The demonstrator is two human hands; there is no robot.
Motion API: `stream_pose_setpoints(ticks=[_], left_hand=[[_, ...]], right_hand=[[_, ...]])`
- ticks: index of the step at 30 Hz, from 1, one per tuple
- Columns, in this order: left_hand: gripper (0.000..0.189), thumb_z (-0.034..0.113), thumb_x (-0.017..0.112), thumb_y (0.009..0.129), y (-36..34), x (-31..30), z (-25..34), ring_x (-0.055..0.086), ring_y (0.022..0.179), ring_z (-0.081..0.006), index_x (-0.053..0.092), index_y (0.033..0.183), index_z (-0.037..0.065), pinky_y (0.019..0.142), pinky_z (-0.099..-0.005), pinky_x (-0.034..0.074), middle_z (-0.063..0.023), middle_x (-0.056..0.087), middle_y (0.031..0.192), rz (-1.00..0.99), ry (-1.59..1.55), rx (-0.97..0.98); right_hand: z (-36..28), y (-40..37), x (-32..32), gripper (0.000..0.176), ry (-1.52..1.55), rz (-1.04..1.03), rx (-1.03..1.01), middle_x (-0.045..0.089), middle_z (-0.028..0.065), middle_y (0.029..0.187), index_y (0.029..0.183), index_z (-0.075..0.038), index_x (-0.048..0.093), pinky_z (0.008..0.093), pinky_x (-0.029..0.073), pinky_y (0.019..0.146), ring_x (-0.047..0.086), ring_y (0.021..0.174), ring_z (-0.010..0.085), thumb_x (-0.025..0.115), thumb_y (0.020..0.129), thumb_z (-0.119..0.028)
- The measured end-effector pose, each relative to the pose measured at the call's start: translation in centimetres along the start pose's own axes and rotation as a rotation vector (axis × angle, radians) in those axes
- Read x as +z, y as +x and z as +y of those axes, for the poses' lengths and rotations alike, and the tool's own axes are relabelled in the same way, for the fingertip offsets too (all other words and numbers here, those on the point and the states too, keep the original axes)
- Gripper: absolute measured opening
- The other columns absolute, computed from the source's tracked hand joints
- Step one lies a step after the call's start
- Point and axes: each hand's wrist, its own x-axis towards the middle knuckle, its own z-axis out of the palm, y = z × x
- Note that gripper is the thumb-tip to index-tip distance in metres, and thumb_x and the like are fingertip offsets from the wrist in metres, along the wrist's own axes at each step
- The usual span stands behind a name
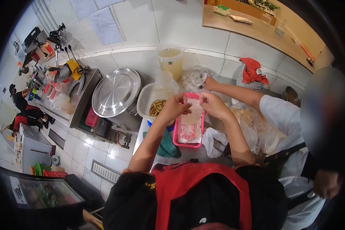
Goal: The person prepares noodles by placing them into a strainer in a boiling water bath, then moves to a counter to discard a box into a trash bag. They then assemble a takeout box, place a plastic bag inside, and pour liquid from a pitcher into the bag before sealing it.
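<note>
My left hand (175, 108) and my right hand (214, 105) are raised over a pink plastic tray (175, 138), fingers pinched and facing each other. Between them hangs what looks like a thin translucent plastic sheet (196, 109), its edges gripped by my fingertips. A clear packet with red markings (188, 132) lies in the near part of the tray. Left of the tray, a white tub (143, 100) holds cut brownish-yellow pieces (157, 107). A crumpled white cloth (214, 142) sits to the right of the tray, and a green cloth (168, 146) to the left.
A co-worker's arm (237, 92) reaches from the right to a clear plastic bag (195, 79). Behind the tub stands a bucket of yellowish liquid (170, 63). A large lidded steel pot (117, 94) is at left. Plates (249, 82) under a red cloth and bagged food (251, 119) are at right.
</note>
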Motion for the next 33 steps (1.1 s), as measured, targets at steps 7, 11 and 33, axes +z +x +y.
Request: stream_pose_setpoints(ticks=[7,11,33], left_hand=[[0.02,0.005,0.06,0.076,0.3,0.9,2.1,0.06,0.06,-0.0113,0.042,0.068,0.003,0.051,-0.0217,0.047,-0.0037,0.052,0.065,0.044,0.246,0.086],[0.018,0.004,0.059,0.076,-0.1,1.1,3.7,0.059,0.059,-0.0115,0.043,0.068,0.003,0.051,-0.0229,0.046,-0.0041,0.053,0.065,0.012,0.351,0.106],[0.023,0.021,0.044,0.089,-4.2,2.0,3.5,0.055,0.084,-0.0201,0.055,0.096,0.002,0.076,-0.0314,0.042,-0.0101,0.059,0.087,-0.525,0.381,0.293]], right_hand=[[-1.2,-1.7,-0.9,0.016,-0.033,0.016,-0.342,0.051,0.0063,0.076,0.084,-0.001,0.047,0.0293,0.044,0.06,0.053,0.071,0.0155,0.055,0.071,0.003],[-2.6,-2.3,1.3,0.021,-0.456,0.237,-0.454,0.052,0.0158,0.075,0.086,0.0,0.049,0.0348,0.044,0.061,0.053,0.069,0.0304,0.061,0.07,-0.004],[-5.2,-5.9,0.8,0.008,-0.264,0.437,-0.603,0.054,0.0112,0.063,0.083,-0.001,0.054,0.0308,0.043,0.053,0.055,0.056,0.0247,0.054,0.081,-0.009]])
